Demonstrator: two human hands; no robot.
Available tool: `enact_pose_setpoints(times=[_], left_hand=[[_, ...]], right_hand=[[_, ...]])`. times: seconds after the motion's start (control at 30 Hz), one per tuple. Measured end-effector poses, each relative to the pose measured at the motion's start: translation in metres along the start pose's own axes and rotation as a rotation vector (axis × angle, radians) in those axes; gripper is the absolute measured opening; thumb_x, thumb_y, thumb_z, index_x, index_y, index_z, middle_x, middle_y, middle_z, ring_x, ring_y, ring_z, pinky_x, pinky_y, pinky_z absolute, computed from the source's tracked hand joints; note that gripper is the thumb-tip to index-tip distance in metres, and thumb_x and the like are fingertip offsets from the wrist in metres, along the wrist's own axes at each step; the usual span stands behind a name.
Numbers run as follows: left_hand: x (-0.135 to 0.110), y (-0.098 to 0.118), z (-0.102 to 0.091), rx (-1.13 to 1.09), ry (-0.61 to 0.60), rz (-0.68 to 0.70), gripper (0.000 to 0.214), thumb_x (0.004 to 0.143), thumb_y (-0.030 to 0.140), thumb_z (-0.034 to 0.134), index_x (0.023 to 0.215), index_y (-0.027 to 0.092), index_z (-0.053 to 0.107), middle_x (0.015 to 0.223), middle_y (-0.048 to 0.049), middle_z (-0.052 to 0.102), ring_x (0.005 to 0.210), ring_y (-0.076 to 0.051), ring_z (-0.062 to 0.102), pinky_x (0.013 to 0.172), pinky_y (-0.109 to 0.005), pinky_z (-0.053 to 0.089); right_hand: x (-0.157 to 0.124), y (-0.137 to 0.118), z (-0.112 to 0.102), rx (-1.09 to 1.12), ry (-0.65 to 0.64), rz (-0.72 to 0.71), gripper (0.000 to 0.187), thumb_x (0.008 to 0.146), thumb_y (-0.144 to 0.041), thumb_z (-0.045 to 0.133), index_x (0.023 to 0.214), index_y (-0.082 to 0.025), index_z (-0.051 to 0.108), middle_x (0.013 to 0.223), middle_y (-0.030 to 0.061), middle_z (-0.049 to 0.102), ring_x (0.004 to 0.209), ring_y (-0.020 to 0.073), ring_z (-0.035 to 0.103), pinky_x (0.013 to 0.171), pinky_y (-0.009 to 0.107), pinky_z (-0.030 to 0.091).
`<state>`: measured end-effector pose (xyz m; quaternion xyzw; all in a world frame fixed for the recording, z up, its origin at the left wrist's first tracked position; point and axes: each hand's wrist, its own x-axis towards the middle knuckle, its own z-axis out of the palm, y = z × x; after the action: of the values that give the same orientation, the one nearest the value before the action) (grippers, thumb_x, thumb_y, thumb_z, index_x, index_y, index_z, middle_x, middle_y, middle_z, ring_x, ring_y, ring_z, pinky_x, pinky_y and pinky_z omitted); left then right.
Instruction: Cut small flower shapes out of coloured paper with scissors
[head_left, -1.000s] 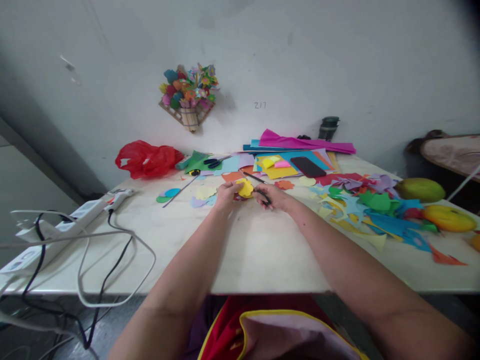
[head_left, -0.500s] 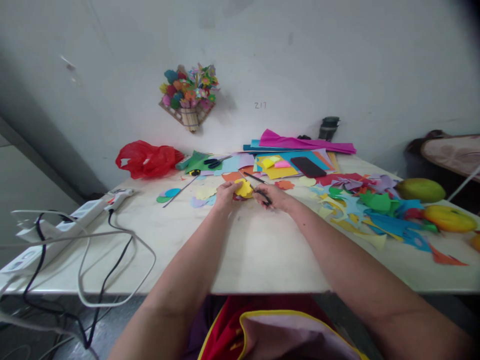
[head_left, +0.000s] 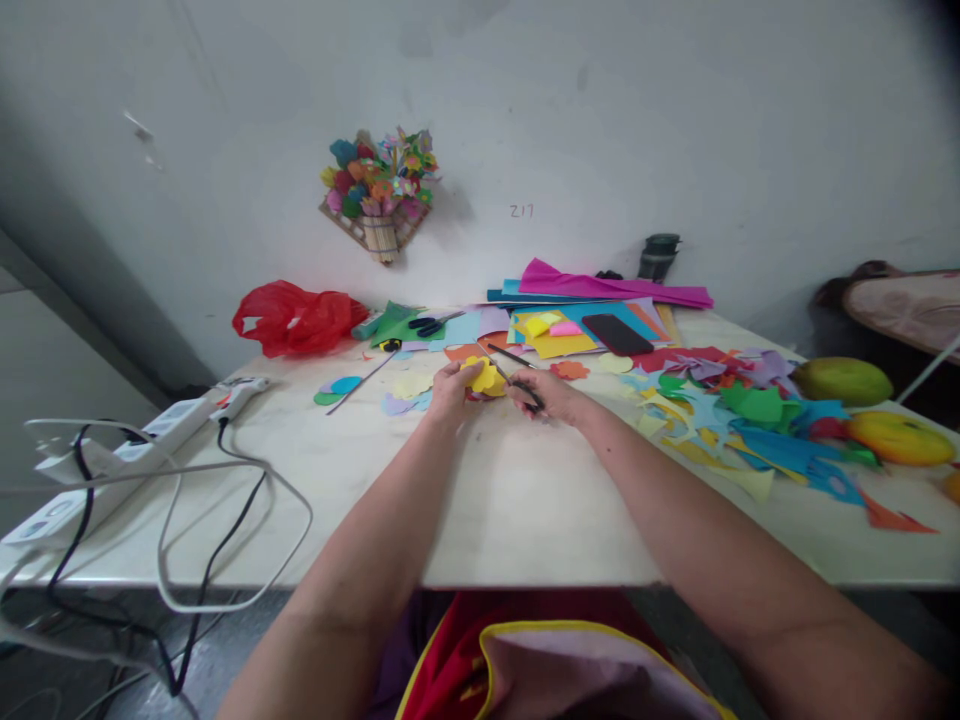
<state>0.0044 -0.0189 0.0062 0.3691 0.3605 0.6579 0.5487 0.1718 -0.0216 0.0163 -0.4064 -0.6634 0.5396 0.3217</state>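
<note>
Pinched in my left hand (head_left: 450,390) is a yellow paper flower (head_left: 487,375) with rounded petals. My right hand (head_left: 551,393) is closed around the dark handles of a pair of scissors (head_left: 531,396), whose blades point at the flower's right edge. Whether the blades touch the paper is too small to tell. Just right of the hands lies an orange paper flower (head_left: 570,370). A thin black stick, perhaps a pencil (head_left: 510,355), rests behind them. Pale yellow paper pieces (head_left: 411,385) lie to the left of my left hand.
Coloured paper scraps (head_left: 720,420) and mangoes (head_left: 900,437) cover the right side. Behind are paper sheets, a phone (head_left: 616,334), a second pair of scissors (head_left: 427,325) and a red plastic bag (head_left: 300,318). A power strip (head_left: 112,470) with loose cables occupies the left edge.
The yellow flower has turned or tilted slightly in my left hand. Both hands stay in nearly the same place, with the scissors still beside the flower.
</note>
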Motion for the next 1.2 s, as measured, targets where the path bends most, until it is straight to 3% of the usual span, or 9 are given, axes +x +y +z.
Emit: enact_pose_setpoints(times=[0.3,0.7,1.2], left_hand=[[0.002,-0.001,-0.002,0.03,-0.014,0.01,0.036,0.049,0.03,0.088,0.069,0.012,0.064,0.064,-0.0063,0.069,0.055,-0.015,0.063,0.05,-0.024,0.048],[0.006,-0.004,-0.003,0.056,0.042,0.039,0.034,0.051,0.031,0.085,0.07,0.013,0.063,0.065,-0.0068,0.069,0.063,-0.022,0.069,0.056,-0.029,0.053],[0.003,-0.003,0.0,0.039,0.068,0.048,0.032,0.05,0.03,0.084,0.067,0.013,0.063,0.063,-0.0061,0.068,0.059,-0.021,0.067,0.053,-0.029,0.052]], right_hand=[[0.002,0.004,-0.001,0.012,-0.008,-0.034,0.023,0.086,-0.035,0.063,0.075,-0.018,0.054,0.051,-0.0037,0.057,0.036,0.0077,0.05,0.029,0.017,0.024],[0.008,0.012,-0.004,-0.005,-0.007,-0.034,0.022,0.09,-0.03,0.06,0.075,-0.017,0.054,0.053,-0.0022,0.06,0.035,0.0076,0.052,0.028,0.016,0.027],[-0.004,-0.009,0.007,-0.043,0.069,0.037,0.02,0.088,-0.022,0.061,0.071,-0.017,0.053,0.046,-0.0054,0.053,0.033,0.0066,0.046,0.03,0.016,0.03]])
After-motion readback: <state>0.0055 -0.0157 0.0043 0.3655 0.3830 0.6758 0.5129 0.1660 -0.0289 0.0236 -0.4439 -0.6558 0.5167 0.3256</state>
